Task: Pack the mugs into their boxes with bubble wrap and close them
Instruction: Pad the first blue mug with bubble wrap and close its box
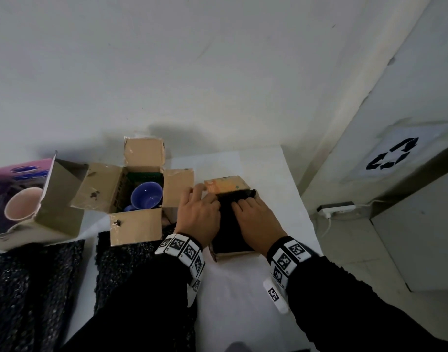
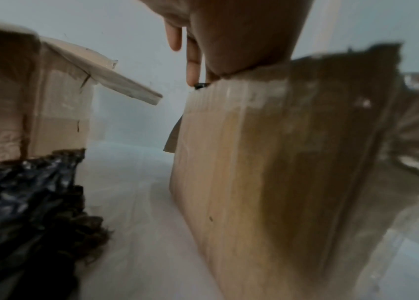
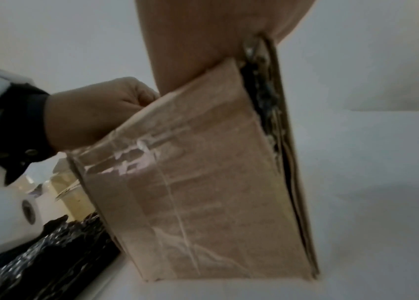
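Observation:
A cardboard box stands at the right of the white table, its orange flap raised at the far side. Black bubble wrap fills its top; any mug inside is hidden. My left hand lies over the box's left rim with fingers reaching down to the wrap. My right hand presses flat on the wrap. The wrist views show the same box from the side, wrap showing along its seam. A blue mug sits in an open box. A pink mug sits in a purple box.
Two sheets of black bubble wrap lie at the near left of the table. The table's right edge runs close beside the box I hold. Beyond it, a power strip lies on the floor beside a grey cabinet with a recycling sign.

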Motion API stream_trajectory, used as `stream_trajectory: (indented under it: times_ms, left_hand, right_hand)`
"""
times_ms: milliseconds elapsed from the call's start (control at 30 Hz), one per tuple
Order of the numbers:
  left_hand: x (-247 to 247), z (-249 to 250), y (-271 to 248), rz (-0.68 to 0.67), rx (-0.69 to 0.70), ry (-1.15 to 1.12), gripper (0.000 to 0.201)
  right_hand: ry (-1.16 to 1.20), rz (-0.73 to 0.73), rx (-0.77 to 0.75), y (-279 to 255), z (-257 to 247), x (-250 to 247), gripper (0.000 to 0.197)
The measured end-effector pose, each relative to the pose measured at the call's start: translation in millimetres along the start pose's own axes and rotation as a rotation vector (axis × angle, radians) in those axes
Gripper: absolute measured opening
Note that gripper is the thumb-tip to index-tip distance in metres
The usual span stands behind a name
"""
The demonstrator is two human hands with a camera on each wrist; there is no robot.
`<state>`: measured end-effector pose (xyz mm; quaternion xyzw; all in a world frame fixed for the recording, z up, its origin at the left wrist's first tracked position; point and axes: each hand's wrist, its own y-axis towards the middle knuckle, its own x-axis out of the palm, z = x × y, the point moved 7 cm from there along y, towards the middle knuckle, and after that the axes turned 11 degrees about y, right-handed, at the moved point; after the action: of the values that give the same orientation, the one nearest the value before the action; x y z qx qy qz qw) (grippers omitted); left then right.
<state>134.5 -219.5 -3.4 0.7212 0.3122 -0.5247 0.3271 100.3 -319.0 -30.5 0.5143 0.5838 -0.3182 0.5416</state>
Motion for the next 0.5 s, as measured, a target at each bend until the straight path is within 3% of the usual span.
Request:
stream_trajectory:
  times_ms: [100, 333, 500]
  left_hand:
    - [3.9, -0.1, -6.0, -0.15, -0.054, 0.108, 0.022]
    - [6.0, 7.5, -3.9, -0.279, -0.012, 0.108, 0.031]
    - [10.3, 11.8, -3.8, -0.329, -0.013, 0.125, 0.035]
  right_hand:
    - [-0.091, -0.07, 0.053, 7.2, -1.9, 3.6, 0.016]
    - [-0.153, -0.124, 0.154, 16.7, 1.5, 10.4, 0.008]
    - [-0.126, -0.058, 0.108, 6.6, 1.2, 6.2, 0.029]
